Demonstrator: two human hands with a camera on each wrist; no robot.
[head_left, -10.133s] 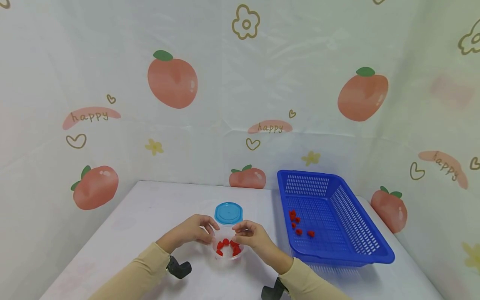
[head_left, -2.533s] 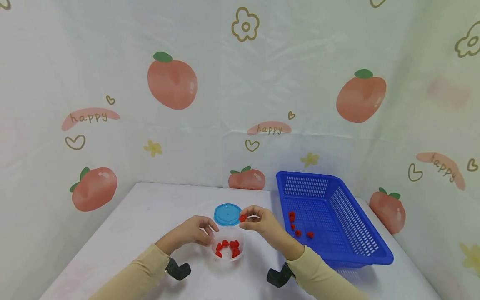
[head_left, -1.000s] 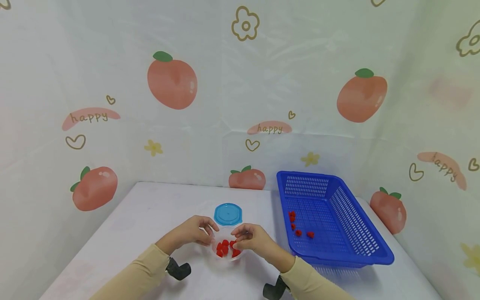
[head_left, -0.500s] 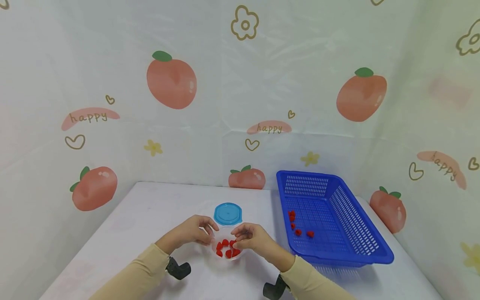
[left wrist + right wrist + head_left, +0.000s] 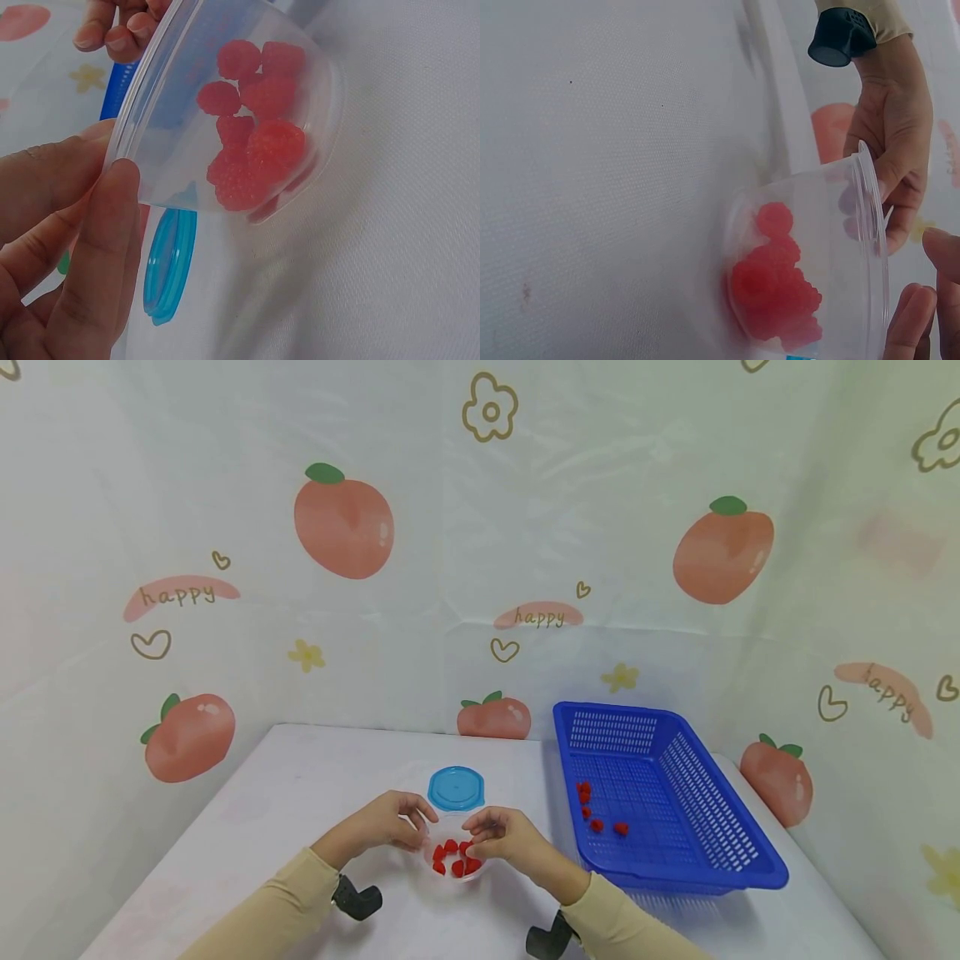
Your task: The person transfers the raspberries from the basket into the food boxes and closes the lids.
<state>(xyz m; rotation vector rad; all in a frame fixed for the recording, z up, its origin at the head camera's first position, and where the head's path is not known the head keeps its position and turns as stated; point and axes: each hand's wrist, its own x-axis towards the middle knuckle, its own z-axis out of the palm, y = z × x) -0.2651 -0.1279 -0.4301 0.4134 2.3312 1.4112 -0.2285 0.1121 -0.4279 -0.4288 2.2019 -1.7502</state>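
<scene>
White table (image 5: 450, 922) spreads under the cup (image 5: 172, 146), which sits between the left hand (image 5: 393, 821), pinching its rim, and the right hand (image 5: 513, 846), whose parted, empty fingers have the berries (image 5: 271, 146) below them.

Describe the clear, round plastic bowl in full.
The clear, round plastic bowl has a lipped rim and see-through walls narrowing to its base. It stands open and upright on the white tabletop, red raspberries inside. The left hand pinches its rim; the right hand is at the opposite side, contact unclear.
</scene>
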